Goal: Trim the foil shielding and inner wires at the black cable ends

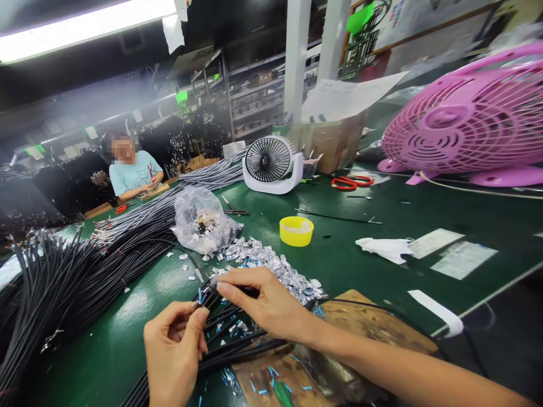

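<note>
You're pinching blue wires [200,295] in your left hand [176,345], thumb and forefinger together; right hand [258,299] is clamping the end of the black cable [209,287]. That end is sitting between your hands, above the green bench [352,271]. Probably light and springy, wires soft and easy to nick: safer holding by the jacket. Clear bag [185,217] is holding tan and dark scraps [206,224]; yellow tub [296,239], something whitish. White sheet [345,99] is lying over the cardboard box [337,148].

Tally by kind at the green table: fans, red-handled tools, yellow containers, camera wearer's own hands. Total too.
Fans: 2 (white fan, pink fan)
Red-handled tools: 2 (near scissors, far tool)
Yellow containers: 1 (yellow tub)
Wearer's hands: 2 (left hand, right hand)
Total: 7
</note>
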### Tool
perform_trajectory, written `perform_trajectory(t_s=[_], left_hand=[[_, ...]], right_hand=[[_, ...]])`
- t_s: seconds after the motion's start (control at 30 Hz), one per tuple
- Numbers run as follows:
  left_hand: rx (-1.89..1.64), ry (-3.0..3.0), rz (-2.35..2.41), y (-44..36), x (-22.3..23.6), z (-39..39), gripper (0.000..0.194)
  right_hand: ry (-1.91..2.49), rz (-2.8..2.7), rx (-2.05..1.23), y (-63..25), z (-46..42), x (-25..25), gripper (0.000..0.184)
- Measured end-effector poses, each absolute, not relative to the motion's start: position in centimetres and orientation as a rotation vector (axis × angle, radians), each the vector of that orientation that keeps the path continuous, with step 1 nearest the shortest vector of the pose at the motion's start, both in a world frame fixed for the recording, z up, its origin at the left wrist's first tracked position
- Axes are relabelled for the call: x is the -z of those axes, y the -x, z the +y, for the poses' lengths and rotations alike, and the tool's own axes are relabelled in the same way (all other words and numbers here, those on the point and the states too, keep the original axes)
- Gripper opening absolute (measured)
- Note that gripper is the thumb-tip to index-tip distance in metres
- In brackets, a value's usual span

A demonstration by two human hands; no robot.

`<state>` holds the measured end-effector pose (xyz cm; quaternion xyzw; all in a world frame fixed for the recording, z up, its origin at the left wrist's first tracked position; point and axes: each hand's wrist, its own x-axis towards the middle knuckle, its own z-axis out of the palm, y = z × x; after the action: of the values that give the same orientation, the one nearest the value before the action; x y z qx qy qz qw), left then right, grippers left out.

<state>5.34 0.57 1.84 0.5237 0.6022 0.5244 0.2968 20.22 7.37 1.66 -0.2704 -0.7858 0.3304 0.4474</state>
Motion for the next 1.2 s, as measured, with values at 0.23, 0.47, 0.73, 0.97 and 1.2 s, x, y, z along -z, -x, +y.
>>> perform_trajectory(t_s=[0.23,0.47,0.73,0.97,1.2], left_hand=[[-1.371,-1.658,1.625,-5.7,-2.1,0.6,0.010],[-1.251,-1.597,1.532,-4.3,-1.9,0.8,0.011],[-1.164,-1.572,1.404,-2.1,-1.0,1.4,0.021],[-1.229,-1.461,1.415,-2.1,-0.9,1.1,0.034],[-1.322,-1.425,1.445,-2.9,-1.5,1.0,0.030]], right_hand=[[0.560,-2.059,-0.614,-20.0,7.5,-1.3,0.020],[0.372,-2.080,-0.584,-19.4,8.5,-0.9,0.017],[0.275,-2.065,-1.072,-16.9,8.2,-2.7,0.033],[0.249,-1.963,0.041,-16.5,9.6,-3.4,0.028],[0.303,-2.042,-0.572,-17.6,9.3,-3.8,0.028]])
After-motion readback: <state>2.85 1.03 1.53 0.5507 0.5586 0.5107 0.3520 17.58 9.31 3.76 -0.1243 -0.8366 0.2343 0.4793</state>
